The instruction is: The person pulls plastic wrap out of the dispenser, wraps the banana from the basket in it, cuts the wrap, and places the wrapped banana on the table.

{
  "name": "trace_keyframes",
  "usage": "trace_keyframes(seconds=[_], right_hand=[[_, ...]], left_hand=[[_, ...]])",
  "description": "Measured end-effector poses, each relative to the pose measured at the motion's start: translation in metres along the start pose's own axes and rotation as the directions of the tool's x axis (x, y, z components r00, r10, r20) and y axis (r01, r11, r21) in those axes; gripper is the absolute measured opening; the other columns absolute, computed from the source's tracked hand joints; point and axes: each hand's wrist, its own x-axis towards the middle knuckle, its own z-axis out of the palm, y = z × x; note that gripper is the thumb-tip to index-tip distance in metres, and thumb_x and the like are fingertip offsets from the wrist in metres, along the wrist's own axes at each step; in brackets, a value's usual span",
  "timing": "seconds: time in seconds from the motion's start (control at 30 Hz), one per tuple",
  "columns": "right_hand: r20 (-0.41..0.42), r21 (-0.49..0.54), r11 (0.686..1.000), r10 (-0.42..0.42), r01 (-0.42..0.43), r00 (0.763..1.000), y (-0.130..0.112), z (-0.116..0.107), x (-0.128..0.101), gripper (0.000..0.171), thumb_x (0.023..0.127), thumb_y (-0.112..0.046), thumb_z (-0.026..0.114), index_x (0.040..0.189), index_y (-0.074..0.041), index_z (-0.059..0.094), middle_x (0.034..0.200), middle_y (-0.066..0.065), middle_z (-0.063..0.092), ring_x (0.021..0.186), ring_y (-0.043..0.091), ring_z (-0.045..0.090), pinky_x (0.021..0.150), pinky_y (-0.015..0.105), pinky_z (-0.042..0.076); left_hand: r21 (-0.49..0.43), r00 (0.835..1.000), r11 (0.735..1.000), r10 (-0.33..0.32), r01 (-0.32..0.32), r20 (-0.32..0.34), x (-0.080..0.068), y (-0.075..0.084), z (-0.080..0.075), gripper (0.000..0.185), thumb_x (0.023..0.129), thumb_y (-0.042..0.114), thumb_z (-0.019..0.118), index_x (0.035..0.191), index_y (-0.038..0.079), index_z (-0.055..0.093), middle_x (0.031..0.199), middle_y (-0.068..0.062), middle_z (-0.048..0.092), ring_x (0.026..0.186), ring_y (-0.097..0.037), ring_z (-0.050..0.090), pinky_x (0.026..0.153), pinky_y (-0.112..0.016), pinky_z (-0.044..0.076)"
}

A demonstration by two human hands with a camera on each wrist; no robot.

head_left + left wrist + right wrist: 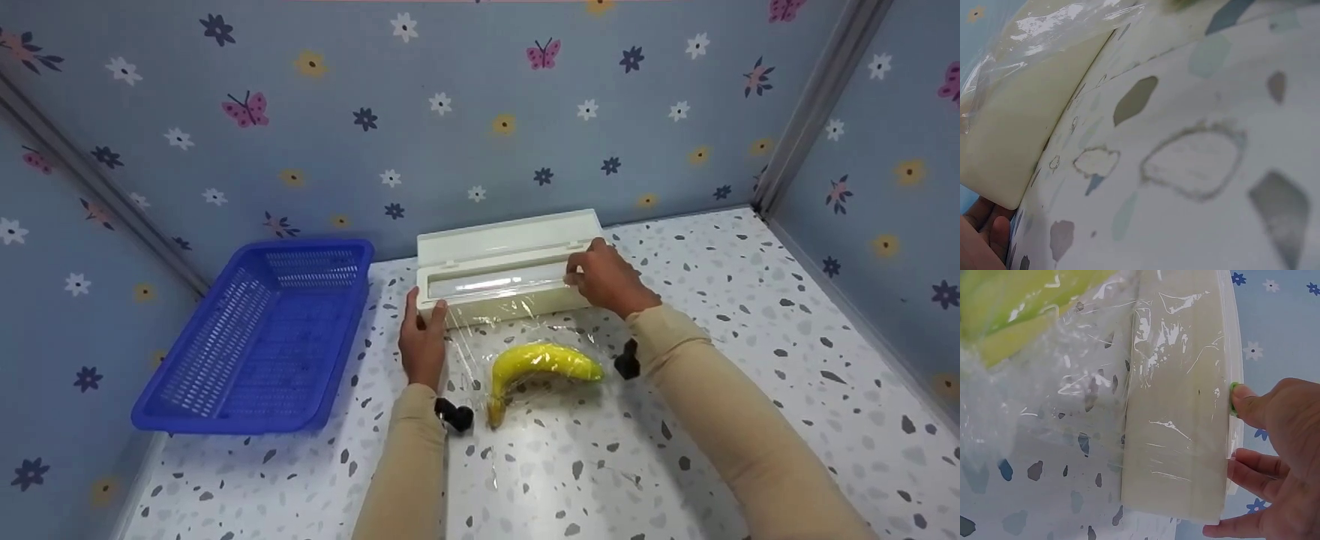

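A white cling film dispenser (510,300) with its lid raised stands against the back wall. Clear cling film (480,337) stretches from its front over a yellow banana (544,358) lying on the table. At the dispenser's left end, my left hand (424,341) grips the box, thumb at the front; the left wrist view shows only some fingers at the lower corner. My right hand (609,277) holds the right end. In the right wrist view, one fingertip rests on a small green piece (1234,399) on the box edge, with other fingers curled beside the box.
A blue plastic basket (341,360) stands at the left of the speckled table (750,360). Flowered walls (480,97) close in the back and both sides. Black wrist mounts (628,360) stick out beside the banana.
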Motion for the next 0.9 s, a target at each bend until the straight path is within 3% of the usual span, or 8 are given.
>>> trace_keyframes(seconds=[0.17,0.33,0.57,0.7,0.9], right_hand=[[-0.015,-0.003,1.000,-0.005,0.005,1.000,0.0015,0.0019,-0.0006,0.014,0.097,-0.018,0.068,0.101,-0.006,0.075,0.104,0.018,0.051,0.092,0.032,0.053,0.073,0.050,0.051],[-0.026,-0.001,1.000,-0.013,0.013,1.000,0.0021,0.0026,-0.0021,0.012,0.098,-0.016,0.067,0.101,-0.007,0.075,0.103,0.017,0.049,0.092,0.031,0.051,0.072,0.049,0.050],[-0.009,-0.031,0.998,-0.054,0.054,0.998,0.0037,0.0016,-0.0045,0.013,0.099,-0.014,0.064,0.105,-0.007,0.074,0.106,0.018,0.047,0.096,0.033,0.048,0.071,0.048,0.050],[0.005,-0.041,0.998,-0.055,0.055,0.998,0.0042,-0.0003,-0.0048,0.012,0.099,-0.013,0.064,0.105,-0.007,0.073,0.107,0.018,0.047,0.098,0.033,0.048,0.074,0.048,0.050],[0.014,-0.006,0.999,-0.032,0.032,0.999,0.0012,-0.0021,-0.0012,0.011,0.098,-0.012,0.065,0.102,-0.005,0.074,0.105,0.020,0.048,0.096,0.035,0.048,0.080,0.050,0.048]], left_hand=[[0.014,1.000,1.000,-0.006,0.006,0.002,0.0007,0.0008,-0.0006,0.064,0.095,0.056,0.061,0.153,0.044,0.037,0.087,-0.006,0.047,0.083,-0.021,0.050,0.076,-0.039,0.040],[0.021,1.000,1.000,0.002,-0.002,0.007,0.0009,0.0006,-0.0010,0.067,0.095,0.056,0.060,0.155,0.037,0.037,0.089,-0.006,0.049,0.086,-0.021,0.051,0.077,-0.038,0.041],[-0.008,1.000,1.000,0.021,-0.020,0.019,0.0011,-0.0037,-0.0014,0.067,0.096,0.055,0.060,0.155,0.033,0.037,0.084,-0.010,0.047,0.077,-0.023,0.047,0.070,-0.038,0.039],[-0.004,1.000,1.000,0.011,-0.011,0.015,0.0011,-0.0043,-0.0009,0.067,0.095,0.056,0.060,0.155,0.036,0.037,0.111,-0.004,0.058,0.093,-0.019,0.052,0.083,-0.037,0.041],[0.019,1.000,1.000,0.015,-0.015,0.021,0.0020,-0.0040,-0.0026,0.070,0.095,0.059,0.059,0.156,0.035,0.035,0.139,-0.006,0.053,0.113,-0.021,0.052,0.097,-0.043,0.041]])
